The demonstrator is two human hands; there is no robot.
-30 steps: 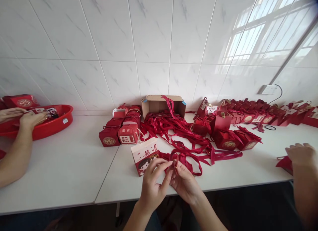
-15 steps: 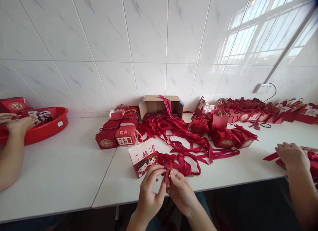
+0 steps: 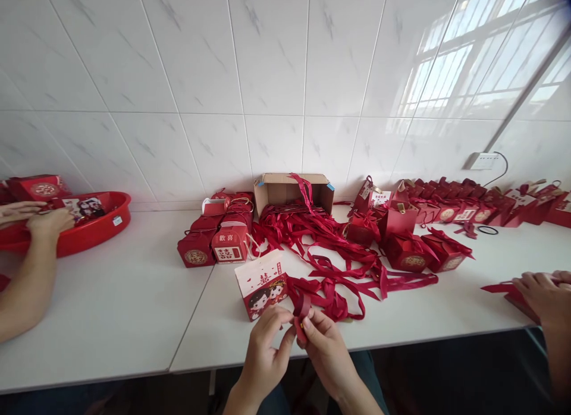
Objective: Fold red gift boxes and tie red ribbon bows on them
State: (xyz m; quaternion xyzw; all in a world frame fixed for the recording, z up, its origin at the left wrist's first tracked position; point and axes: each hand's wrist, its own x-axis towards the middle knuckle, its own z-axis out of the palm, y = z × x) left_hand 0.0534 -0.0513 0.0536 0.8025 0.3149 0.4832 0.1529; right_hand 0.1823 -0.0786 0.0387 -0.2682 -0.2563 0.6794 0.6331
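Head view. Reference object: the cardboard box (image 3: 274,195). In front of it, toward the wearer, a looped red strip (image 3: 301,307) with a small gold fitting is held above the table edge, pinched between thumb and fingers of the left hand (image 3: 266,351) and right hand (image 3: 325,351). Red ribbons (image 3: 312,229) trail forward from the cardboard box; a printed carton (image 3: 263,287) stands front-left of it.
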